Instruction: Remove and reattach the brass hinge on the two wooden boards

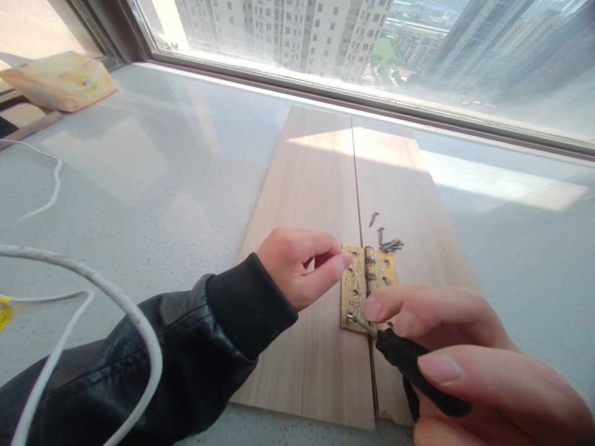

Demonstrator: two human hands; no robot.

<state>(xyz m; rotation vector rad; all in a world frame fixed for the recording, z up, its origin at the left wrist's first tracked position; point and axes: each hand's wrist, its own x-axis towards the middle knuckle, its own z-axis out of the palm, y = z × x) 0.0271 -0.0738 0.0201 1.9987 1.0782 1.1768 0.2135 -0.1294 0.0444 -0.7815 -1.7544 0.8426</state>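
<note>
A brass hinge (356,279) lies unfolded across the seam between two wooden boards (307,179). My left hand (304,263), in a black cuff, has its fingers curled and its thumb and index finger against the hinge's left leaf, gripping it near the top. In my right hand (478,347) is a screwdriver (409,365) with a black handle. Its tip meets a screw head (350,316) at the lowest hole of the left leaf. Other holes in that leaf show no screw. Right-hand fingers partly cover the right leaf.
Several loose screws (390,244) lie on the right board above the hinge. A white cable (144,328) loops at the left, near my sleeve. A paper-like package (69,80) sits at the far left on the pale speckled sill (195,155). A window frame (325,96) borders the back.
</note>
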